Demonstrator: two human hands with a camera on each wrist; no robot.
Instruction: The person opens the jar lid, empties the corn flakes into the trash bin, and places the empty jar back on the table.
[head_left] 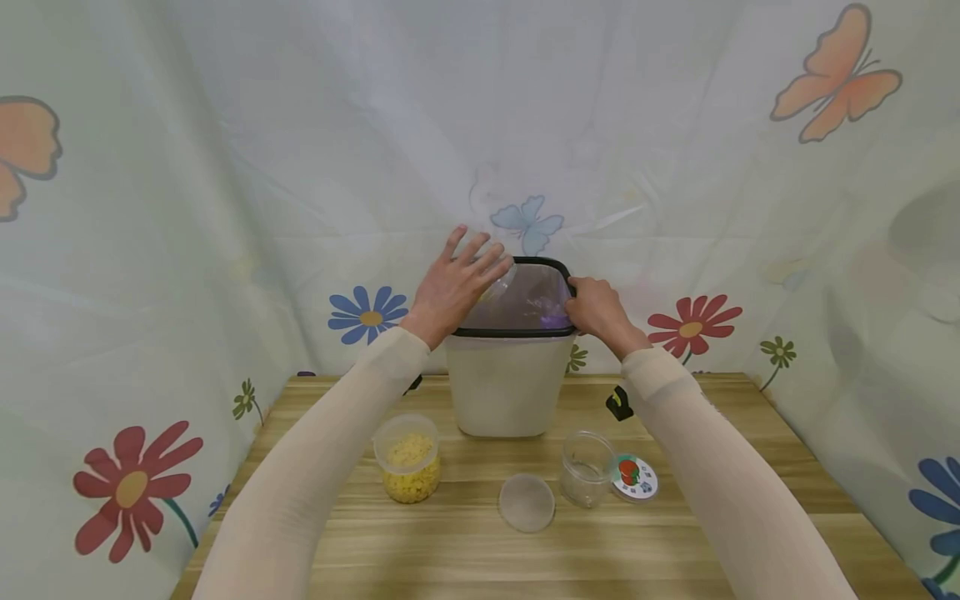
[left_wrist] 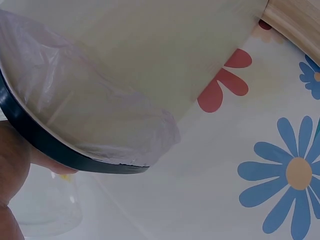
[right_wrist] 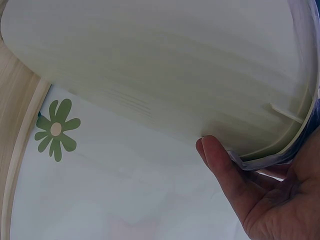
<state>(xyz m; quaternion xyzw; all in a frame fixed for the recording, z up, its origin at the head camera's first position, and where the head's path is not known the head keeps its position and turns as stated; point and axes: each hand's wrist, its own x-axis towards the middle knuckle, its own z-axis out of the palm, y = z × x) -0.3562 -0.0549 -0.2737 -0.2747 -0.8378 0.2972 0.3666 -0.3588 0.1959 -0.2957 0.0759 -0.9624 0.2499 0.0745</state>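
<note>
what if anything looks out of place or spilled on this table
The trash bin looks odd, since it stands on the wooden table near the jar of yellow pieces, and bins usually stand on floors. I see no spill.

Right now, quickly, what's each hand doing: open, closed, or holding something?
Left hand: holding a clear, rounded container.
Right hand: closed, holding the black rim of the off-white, tapered bin.
</note>
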